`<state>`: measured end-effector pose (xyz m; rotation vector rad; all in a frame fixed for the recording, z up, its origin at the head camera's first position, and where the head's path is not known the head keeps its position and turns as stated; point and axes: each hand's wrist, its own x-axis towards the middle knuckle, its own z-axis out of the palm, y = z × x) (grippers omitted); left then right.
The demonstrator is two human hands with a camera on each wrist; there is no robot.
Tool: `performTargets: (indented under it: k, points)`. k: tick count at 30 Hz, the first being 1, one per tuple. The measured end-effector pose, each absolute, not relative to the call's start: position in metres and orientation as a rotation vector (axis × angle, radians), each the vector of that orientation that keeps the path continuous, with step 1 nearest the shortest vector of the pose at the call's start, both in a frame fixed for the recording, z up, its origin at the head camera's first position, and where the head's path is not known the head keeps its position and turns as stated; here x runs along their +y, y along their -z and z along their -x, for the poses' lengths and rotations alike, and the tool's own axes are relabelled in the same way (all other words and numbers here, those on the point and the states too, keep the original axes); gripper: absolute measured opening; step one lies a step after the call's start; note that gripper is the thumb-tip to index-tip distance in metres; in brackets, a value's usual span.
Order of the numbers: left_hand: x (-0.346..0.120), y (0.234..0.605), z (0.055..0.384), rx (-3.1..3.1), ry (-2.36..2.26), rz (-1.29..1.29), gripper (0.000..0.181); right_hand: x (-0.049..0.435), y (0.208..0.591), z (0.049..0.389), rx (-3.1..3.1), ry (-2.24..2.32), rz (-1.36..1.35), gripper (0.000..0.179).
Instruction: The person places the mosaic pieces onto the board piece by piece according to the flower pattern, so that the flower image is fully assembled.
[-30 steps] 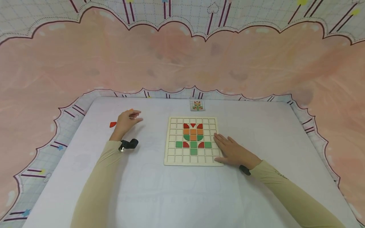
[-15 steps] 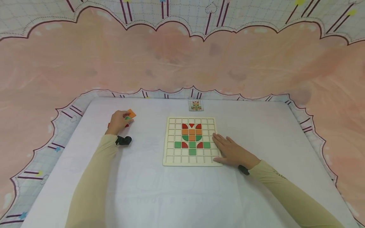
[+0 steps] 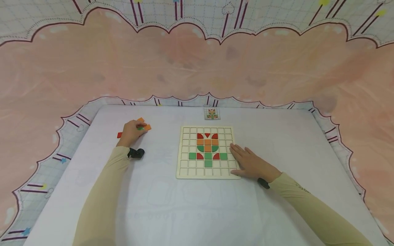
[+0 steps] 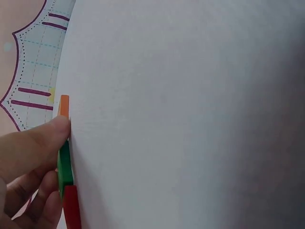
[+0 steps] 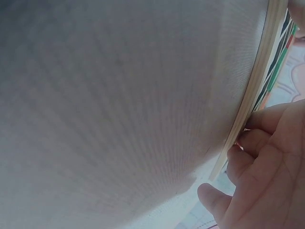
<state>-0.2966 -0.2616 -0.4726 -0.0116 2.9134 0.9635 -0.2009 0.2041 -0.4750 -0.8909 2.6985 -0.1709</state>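
Observation:
At the table's left side my left hand [image 3: 130, 131] pinches at an orange tile [image 3: 148, 127] with thumb and fingers. Close by its fingers are a green tile [image 3: 140, 128] and a second orange tile [image 3: 140, 120]; a red tile [image 3: 119, 135] shows beside the wrist. In the left wrist view the thumb tip overlaps an orange tile [image 4: 65, 106], with curled fingers behind a green tile [image 4: 66, 164]. My right hand [image 3: 250, 162] rests, fingers extended, on the right edge of the wooden grid board [image 3: 187, 172], whose red, orange and green tiles form a flower.
A small pattern card [image 3: 212, 114] showing a similar flower lies behind the board near the table's back edge. The table has a white cover [image 3: 184, 212], and patterned cloth [image 3: 197, 68] hangs behind it.
My left hand first drew back left among the loose tiles, then shifted slightly right, and an orange tile now shows at its thumb tip. My right hand keeps its place on the board.

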Motion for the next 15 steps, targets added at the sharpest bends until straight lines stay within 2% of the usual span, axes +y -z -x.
performTargets:
  k: [15]
  points:
    - [-0.2633, 0.4745, 0.3012, 2.863, -0.936, -0.047, 0.034, 0.2039, 0.4765, 0.1991, 2.715, 0.154, 0.891, 0.09]
